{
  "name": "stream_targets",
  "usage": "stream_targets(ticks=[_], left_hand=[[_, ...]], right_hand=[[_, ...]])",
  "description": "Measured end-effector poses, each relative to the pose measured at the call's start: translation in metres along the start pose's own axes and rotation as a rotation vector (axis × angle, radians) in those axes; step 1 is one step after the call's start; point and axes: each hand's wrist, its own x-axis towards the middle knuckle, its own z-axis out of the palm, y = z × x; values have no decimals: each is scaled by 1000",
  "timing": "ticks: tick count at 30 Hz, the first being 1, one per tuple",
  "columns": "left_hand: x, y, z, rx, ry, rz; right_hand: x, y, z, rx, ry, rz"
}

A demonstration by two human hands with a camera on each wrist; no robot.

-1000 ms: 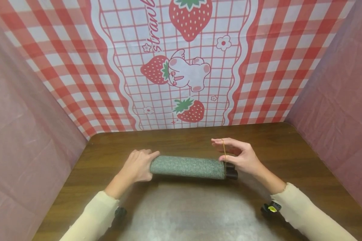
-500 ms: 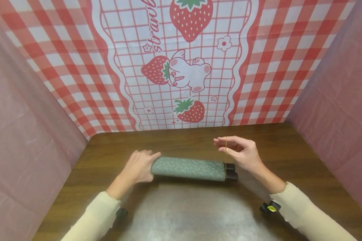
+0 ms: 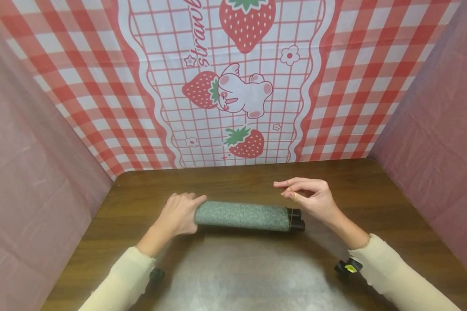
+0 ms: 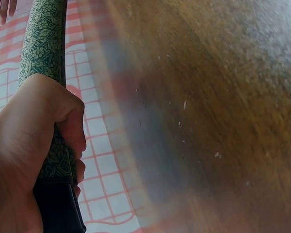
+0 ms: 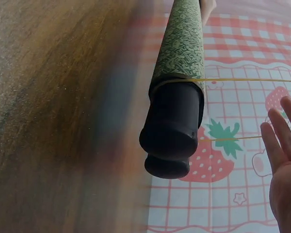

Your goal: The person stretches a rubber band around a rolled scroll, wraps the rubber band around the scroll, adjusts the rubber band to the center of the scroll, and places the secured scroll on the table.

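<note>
A rolled scroll [image 3: 241, 215] covered in green leaf-patterned cloth lies crosswise in front of me, with two black roller ends [image 5: 169, 127] sticking out at its right. My left hand [image 3: 177, 214] grips the scroll's left end; in the left wrist view the fingers wrap round it just above a black end [image 4: 60, 206]. A thin yellow rubber band [image 5: 242, 79] circles the right end where the cloth meets the rollers. From there it stretches to my right hand [image 3: 309, 198], which holds the loop out on extended fingers and thumb, apart from the scroll.
Beneath is a brown wooden table [image 3: 233, 268] with a glossy reflection near the front. A red-checked strawberry-print cloth [image 3: 245, 86] hangs behind its far edge. Pink cloth walls [image 3: 436, 108] close off both sides.
My right hand has drawn up and slightly right from the roller ends, pulling the rubber band longer. Its thumb and fingertips are now closer together. The left hand keeps its hold.
</note>
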Motion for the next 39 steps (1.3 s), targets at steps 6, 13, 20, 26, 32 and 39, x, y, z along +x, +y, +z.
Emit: stream_targets(ticks=[6,13,20,26,32,39], left_hand=[[-1,-1,2,-4,-7,-4],[0,-3,2,-24,-31,-34],[2,-4,2,-29,-45,-57],[0,-4,2,-47,-61,-104],[0,-4,2,-48,-67,-139],[0,-7,1,-82,-107,-194]], right_hand=[[-1,-5,-1,8,-38,62],[-2,-6,-4,6,-91,85],[-4,-6,-3,-14,-132,40],[-7,-6,-2,-55,-166,30],[-7,-6,1,-51,-200,-16],[-7,-7,5,-46,-214,-93]])
